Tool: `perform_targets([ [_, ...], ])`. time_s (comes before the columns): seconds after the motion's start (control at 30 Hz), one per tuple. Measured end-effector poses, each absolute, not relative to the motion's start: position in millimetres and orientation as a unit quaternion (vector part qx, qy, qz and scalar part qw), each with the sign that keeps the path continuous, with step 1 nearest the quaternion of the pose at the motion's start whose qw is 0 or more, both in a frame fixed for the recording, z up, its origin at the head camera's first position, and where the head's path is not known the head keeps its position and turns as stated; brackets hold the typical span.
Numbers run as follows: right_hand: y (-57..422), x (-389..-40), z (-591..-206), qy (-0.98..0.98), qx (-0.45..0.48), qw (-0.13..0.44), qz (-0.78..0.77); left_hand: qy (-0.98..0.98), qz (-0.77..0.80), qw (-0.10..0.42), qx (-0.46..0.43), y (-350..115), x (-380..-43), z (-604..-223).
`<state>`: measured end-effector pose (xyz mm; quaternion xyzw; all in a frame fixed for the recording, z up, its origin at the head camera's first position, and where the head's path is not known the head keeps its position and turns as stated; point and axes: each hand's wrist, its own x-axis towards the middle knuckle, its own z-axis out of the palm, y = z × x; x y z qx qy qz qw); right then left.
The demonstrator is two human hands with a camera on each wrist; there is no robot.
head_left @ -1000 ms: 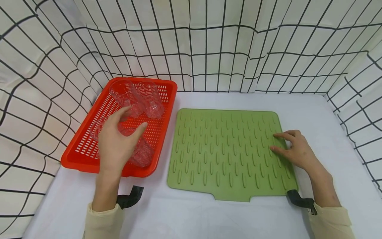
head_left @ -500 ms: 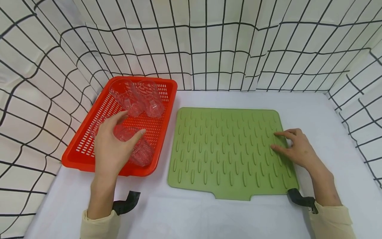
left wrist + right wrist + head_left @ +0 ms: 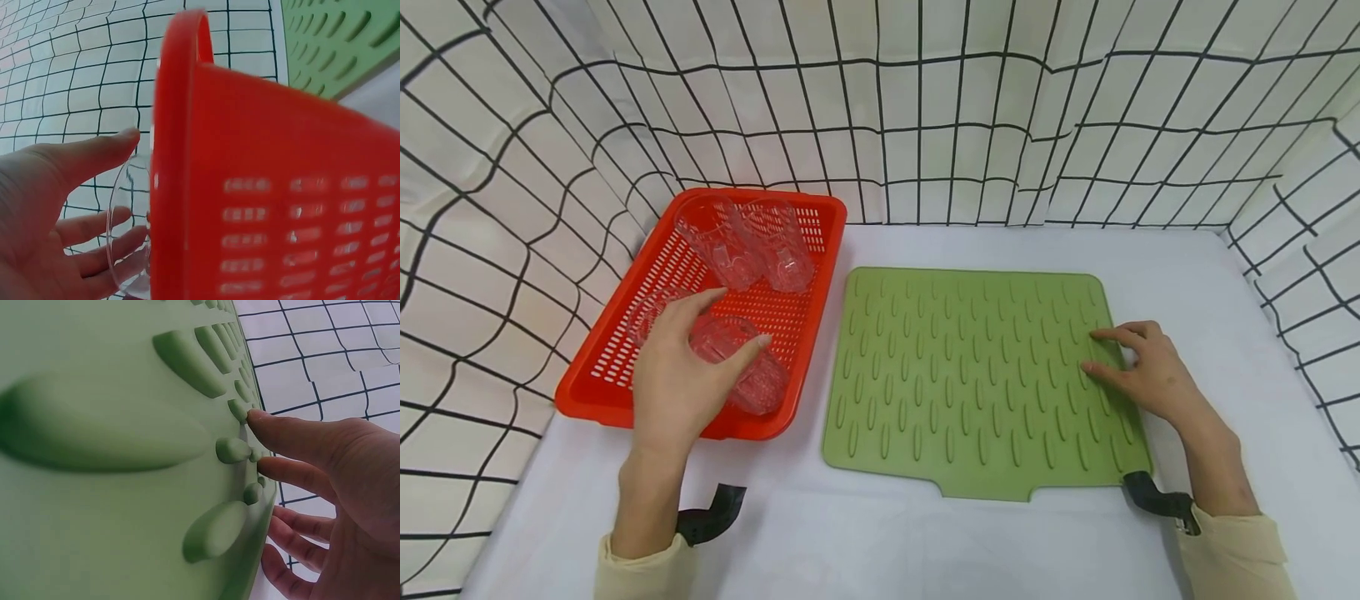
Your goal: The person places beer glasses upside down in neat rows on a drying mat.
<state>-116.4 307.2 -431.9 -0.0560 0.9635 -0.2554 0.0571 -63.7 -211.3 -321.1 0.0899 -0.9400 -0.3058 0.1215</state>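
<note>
My left hand (image 3: pixel 673 383) hovers over the near left part of a red plastic basket (image 3: pixel 820 321), thumb and fingers spread apart. Beneath it lies a clear drinking glass (image 3: pixel 760 379) with a textured lower body, partly hidden by the hand. In the left wrist view the glass's round rim (image 3: pixel 111 225) shows between thumb and fingers, with the thumb apart from it. My right hand (image 3: pixel 1150 375) rests at the right edge of a green ridged mat (image 3: pixel 962 375), thumb and index fingertips at its surface. The right wrist view shows the other fingers along the mat's edge (image 3: pixel 257 550).
Two more clear glasses (image 3: pixel 730 250) lie side by side at the back of the basket. A black wire grid (image 3: pixel 917 125) with white cloth behind it encloses the back and sides. White cloth (image 3: pixel 880 542) covers the table.
My left hand has shifted slightly left and back toward the body over the basket, uncovering more of the near glass. The right hand stays at the mat's edge.
</note>
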Motion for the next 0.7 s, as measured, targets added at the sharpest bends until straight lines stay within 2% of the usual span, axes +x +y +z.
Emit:
perform_targets([
  [0.47,308.0,-116.9,-432.4,0.961,-0.059,0.060,-0.263,-0.958,-0.282,0.033,0.023,-223.9,-65.0,-321.3],
  [0.7,307.8,-116.9,-431.9,0.962,-0.058,0.059,-0.261,-0.959,-0.282,0.036,0.013,-224.4,-66.2,-323.6],
])
